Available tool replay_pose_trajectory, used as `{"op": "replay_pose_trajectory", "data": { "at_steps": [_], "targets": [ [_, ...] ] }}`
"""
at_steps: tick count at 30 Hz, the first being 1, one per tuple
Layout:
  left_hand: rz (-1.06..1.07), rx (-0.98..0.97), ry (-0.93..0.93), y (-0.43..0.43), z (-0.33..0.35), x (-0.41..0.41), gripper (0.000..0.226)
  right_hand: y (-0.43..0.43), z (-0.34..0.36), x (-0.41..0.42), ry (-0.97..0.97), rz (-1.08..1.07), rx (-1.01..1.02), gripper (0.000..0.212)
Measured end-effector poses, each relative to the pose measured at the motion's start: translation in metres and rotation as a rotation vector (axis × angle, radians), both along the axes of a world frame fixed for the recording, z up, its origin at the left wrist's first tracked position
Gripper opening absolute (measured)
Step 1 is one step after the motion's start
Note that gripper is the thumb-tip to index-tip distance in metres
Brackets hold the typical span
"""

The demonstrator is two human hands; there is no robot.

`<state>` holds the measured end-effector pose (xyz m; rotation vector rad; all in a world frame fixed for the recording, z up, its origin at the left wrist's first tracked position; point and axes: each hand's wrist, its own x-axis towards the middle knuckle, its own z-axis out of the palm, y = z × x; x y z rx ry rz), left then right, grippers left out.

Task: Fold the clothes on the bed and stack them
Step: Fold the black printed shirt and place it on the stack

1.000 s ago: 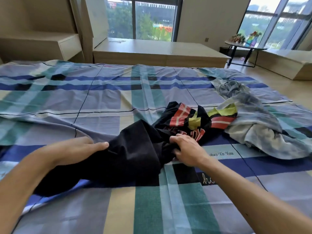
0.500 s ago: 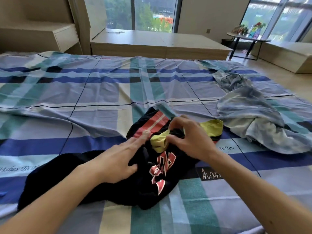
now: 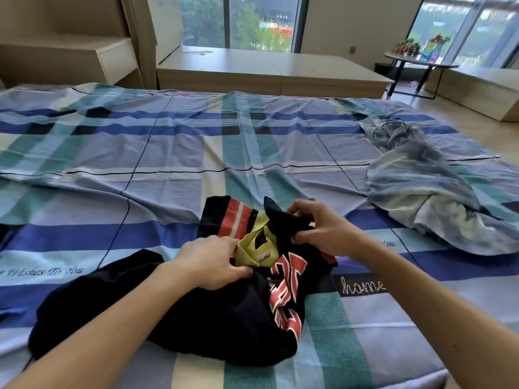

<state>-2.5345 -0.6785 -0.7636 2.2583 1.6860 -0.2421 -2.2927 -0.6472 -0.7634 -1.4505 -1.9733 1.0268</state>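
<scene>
Now both hands hold the crumpled black jersey [image 3: 224, 318] on the bed [image 3: 168, 164]. The left hand [image 3: 210, 262] pinches its yellow-green collar [image 3: 254, 248] with curled fingers. The right hand [image 3: 323, 231], just beyond it, grips a bunched black fold. Most of the jersey lies under the left forearm. A pale blue garment [image 3: 421, 186] lies well to the right of the right hand.

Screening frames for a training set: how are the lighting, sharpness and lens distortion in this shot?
Head view: daylight from the windows, no glare on the bedsheet; the wide lens leans the window frames and stretches the lower corners; the left hand and right hand, gripping the black shirt, look sharp; the shirt's folds lose detail, its label unreadable.
</scene>
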Motion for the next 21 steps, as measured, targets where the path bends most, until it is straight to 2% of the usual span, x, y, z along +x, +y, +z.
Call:
{"op": "replay_pose_trajectory", "data": {
  "at_steps": [2, 5, 8, 10, 11, 12, 14, 16, 18, 19, 21],
  "targets": [
    [0.024, 0.074, -0.004, 0.005, -0.002, -0.005, 0.032, 0.001, 0.010, 0.011, 0.051, -0.065, 0.031, 0.037],
    [0.144, 0.079, -0.172, 0.016, 0.009, -0.025, 0.036, 0.005, 0.022, 0.042, -0.025, -0.177, 0.112, 0.035],
    [0.314, 0.197, -0.290, 0.038, 0.025, -0.066, 0.027, 0.010, 0.027, 0.078, -0.153, -0.331, 0.105, 0.038],
    [0.442, 0.276, -0.219, 0.053, 0.034, -0.108, 0.037, 0.007, 0.029, 0.093, -0.275, -0.389, 0.034, 0.048],
    [0.510, 0.285, -0.157, 0.059, 0.035, -0.130, 0.051, 0.005, 0.030, 0.096, -0.370, -0.389, -0.038, 0.052],
    [0.570, 0.251, -0.089, 0.062, 0.035, -0.152, 0.063, 0.002, 0.031, 0.097, -0.500, -0.369, -0.128, 0.054],
    [0.616, 0.128, -0.010, 0.075, 0.021, -0.193, 0.067, -0.003, 0.031, 0.095, -0.757, -0.342, -0.254, 0.061],
    [0.603, 0.069, 0.096, 0.064, 0.023, -0.188, 0.064, -0.004, 0.027, 0.087, -0.884, -0.357, -0.151, 0.074],
    [0.567, 0.254, 0.207, 0.047, 0.034, -0.152, 0.060, 0.000, 0.026, 0.072, -0.836, -0.329, 0.112, 0.079],
    [0.471, 0.387, 0.174, 0.041, 0.035, -0.129, 0.057, 0.002, 0.025, 0.062, -0.760, -0.276, 0.231, 0.079],
    [0.173, 0.544, -0.136, 0.021, 0.035, -0.074, 0.069, 0.007, 0.020, 0.044, -0.683, -0.123, 0.320, 0.078]
  ]
}}
